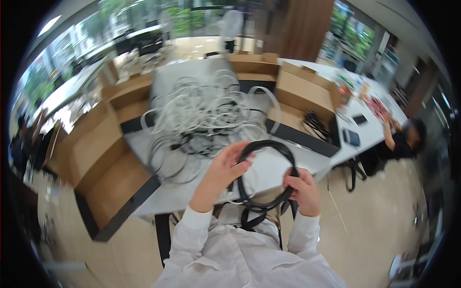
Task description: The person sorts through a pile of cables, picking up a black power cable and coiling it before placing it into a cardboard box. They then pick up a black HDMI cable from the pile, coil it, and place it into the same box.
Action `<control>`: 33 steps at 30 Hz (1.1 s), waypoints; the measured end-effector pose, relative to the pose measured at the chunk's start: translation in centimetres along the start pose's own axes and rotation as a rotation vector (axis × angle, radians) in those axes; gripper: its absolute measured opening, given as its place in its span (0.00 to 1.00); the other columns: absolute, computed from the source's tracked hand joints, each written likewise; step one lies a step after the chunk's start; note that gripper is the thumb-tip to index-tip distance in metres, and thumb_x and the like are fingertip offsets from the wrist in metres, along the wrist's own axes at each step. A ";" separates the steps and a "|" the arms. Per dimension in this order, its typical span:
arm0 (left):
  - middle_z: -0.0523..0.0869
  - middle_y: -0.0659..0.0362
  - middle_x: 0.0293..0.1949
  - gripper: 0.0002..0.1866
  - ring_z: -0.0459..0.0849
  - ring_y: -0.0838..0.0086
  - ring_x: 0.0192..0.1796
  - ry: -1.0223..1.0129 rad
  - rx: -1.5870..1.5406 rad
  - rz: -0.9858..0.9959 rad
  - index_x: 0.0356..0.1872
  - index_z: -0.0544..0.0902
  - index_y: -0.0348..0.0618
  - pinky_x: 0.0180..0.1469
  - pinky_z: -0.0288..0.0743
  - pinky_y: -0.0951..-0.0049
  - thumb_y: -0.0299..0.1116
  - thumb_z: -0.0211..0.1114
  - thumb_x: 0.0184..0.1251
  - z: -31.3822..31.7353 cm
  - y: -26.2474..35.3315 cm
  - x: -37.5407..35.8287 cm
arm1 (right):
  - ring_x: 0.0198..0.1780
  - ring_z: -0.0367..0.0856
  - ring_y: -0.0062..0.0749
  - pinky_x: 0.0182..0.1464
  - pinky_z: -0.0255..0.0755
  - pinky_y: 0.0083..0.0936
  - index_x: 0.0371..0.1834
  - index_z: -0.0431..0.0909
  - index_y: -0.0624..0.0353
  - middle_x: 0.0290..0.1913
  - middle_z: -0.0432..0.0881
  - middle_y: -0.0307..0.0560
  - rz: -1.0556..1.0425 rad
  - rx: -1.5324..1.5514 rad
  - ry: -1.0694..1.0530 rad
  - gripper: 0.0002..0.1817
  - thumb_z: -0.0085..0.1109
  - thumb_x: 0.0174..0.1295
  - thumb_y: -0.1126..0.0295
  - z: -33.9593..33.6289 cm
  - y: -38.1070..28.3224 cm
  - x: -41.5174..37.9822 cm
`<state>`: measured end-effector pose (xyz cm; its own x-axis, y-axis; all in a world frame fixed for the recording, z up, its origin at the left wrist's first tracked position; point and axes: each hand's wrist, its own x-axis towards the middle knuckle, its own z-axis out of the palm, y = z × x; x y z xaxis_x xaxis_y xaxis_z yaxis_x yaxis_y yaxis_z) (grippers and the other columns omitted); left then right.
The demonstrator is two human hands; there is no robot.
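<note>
A black cable (245, 193) is wound into a round coil in front of my chest, above the table's near edge. My left hand (231, 163) grips the coil's upper left side, thumb and fingers around it. On the coil's right side, my right hand (302, 188) is closed round the strands. Behind my hands lies a large tangle of white cables (206, 108), with some black cables (201, 142) along its near side. An open cardboard box (314, 127) right of the tangle has a coiled black cable (315, 126) inside.
Open boxes stand at the left (108, 192), behind it (129, 103) and at the back (253, 69). The white table (307, 161) bears a blue pouch (351, 137) and a dark phone-like object (359, 119) at right. A seated person (403, 141) handles red strands there; another person (29, 139) is far left.
</note>
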<state>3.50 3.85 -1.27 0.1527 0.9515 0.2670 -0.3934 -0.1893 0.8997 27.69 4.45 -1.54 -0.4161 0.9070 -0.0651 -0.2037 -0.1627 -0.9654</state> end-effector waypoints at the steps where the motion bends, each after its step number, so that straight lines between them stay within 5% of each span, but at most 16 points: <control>1: 0.76 0.56 0.56 0.35 0.75 0.74 0.56 0.074 0.058 0.096 0.65 0.67 0.39 0.59 0.67 0.74 0.48 0.68 0.63 -0.7 -0.6 -0.1 | 0.16 0.58 0.09 0.17 0.49 0.14 0.27 0.73 0.58 0.18 0.66 0.28 -0.020 0.001 -0.007 0.08 0.55 0.63 0.68 0.2 0.1 0.2; 4: 0.72 0.52 0.61 0.26 0.68 0.70 0.64 0.534 0.534 0.514 0.64 0.67 0.40 0.67 0.58 0.67 0.36 0.59 0.67 -0.9 1.1 -2.0 | 0.16 0.60 0.11 0.17 0.52 0.15 0.29 0.73 0.58 0.19 0.67 0.30 -0.047 -0.014 -0.041 0.09 0.55 0.65 0.68 3.1 -0.2 2.0; 8: 0.69 0.44 0.61 0.21 0.65 0.58 0.64 0.772 0.519 1.091 0.57 0.68 0.39 0.68 0.52 0.57 0.32 0.57 0.64 0.1 2.6 -4.1 | 0.19 0.64 0.13 0.20 0.57 0.15 0.31 0.73 0.59 0.24 0.71 0.33 -0.023 -0.031 0.029 0.09 0.54 0.67 0.66 10.3 -0.4 5.2; 10: 0.67 0.39 0.63 0.19 0.64 0.54 0.66 0.848 0.485 1.264 0.54 0.69 0.39 0.70 0.46 0.51 0.32 0.55 0.63 0.8 2.4 -4.5 | 0.21 0.67 0.15 0.22 0.60 0.16 0.34 0.74 0.59 0.27 0.73 0.35 0.003 -0.054 -0.163 0.09 0.54 0.67 0.66 14.4 0.2 7.6; 18: 0.70 0.41 0.59 0.12 0.66 0.57 0.62 0.809 0.416 1.193 0.47 0.72 0.39 0.67 0.51 0.54 0.29 0.53 0.63 1.3 1.5 -5.8 | 0.20 0.73 0.26 0.24 0.74 0.23 0.35 0.75 0.65 0.23 0.72 0.39 0.155 -0.376 -0.711 0.17 0.57 0.62 0.59 32.2 8.0 17.3; 21: 0.72 0.41 0.57 0.11 0.68 0.58 0.60 0.825 0.352 1.154 0.45 0.73 0.39 0.66 0.52 0.56 0.27 0.51 0.63 1.0 2.0 -6.3 | 0.19 0.78 0.36 0.22 0.76 0.31 0.29 0.76 0.70 0.23 0.78 0.50 0.228 -0.621 -0.767 0.16 0.53 0.60 0.64 35.0 9.9 19.3; 28: 0.75 0.46 0.49 0.10 0.69 0.66 0.52 0.685 0.090 0.938 0.43 0.72 0.38 0.60 0.57 0.65 0.25 0.48 0.60 0.0 2.0 -6.2 | 0.24 0.84 0.44 0.26 0.79 0.37 0.40 0.77 0.81 0.31 0.83 0.67 -0.128 -1.114 -0.816 0.17 0.57 0.58 0.72 35.9 10.6 19.0; 29: 0.73 0.52 0.45 0.07 0.69 0.67 0.49 0.675 0.089 0.886 0.43 0.71 0.42 0.57 0.58 0.65 0.30 0.49 0.67 0.1 2.1 -6.1 | 0.31 0.86 0.50 0.33 0.80 0.36 0.42 0.75 0.82 0.37 0.83 0.71 -0.138 -1.071 -0.815 0.22 0.64 0.56 0.68 35.4 10.4 18.7; 32: 0.73 0.55 0.39 0.07 0.69 0.71 0.43 0.614 -0.082 0.836 0.43 0.71 0.41 0.49 0.62 0.68 0.28 0.48 0.68 0.1 2.1 -5.7 | 0.23 0.84 0.48 0.22 0.78 0.35 0.36 0.72 0.80 0.28 0.81 0.67 -0.518 -0.903 -0.676 0.20 0.64 0.57 0.68 34.3 11.0 18.4; 33: 0.72 0.56 0.37 0.07 0.68 0.72 0.41 0.619 -0.119 0.832 0.44 0.71 0.41 0.47 0.62 0.69 0.28 0.48 0.68 0.1 2.1 -5.7 | 0.25 0.83 0.49 0.27 0.78 0.38 0.36 0.70 0.76 0.27 0.81 0.64 -0.512 -0.852 -0.681 0.20 0.64 0.57 0.66 33.8 9.7 17.9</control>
<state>1.92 -2.02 -0.89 -0.6857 0.4962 0.5325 -0.2537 -0.8487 0.4641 -11.70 5.93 -3.51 -0.8926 0.3588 0.2730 0.0622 0.6977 -0.7137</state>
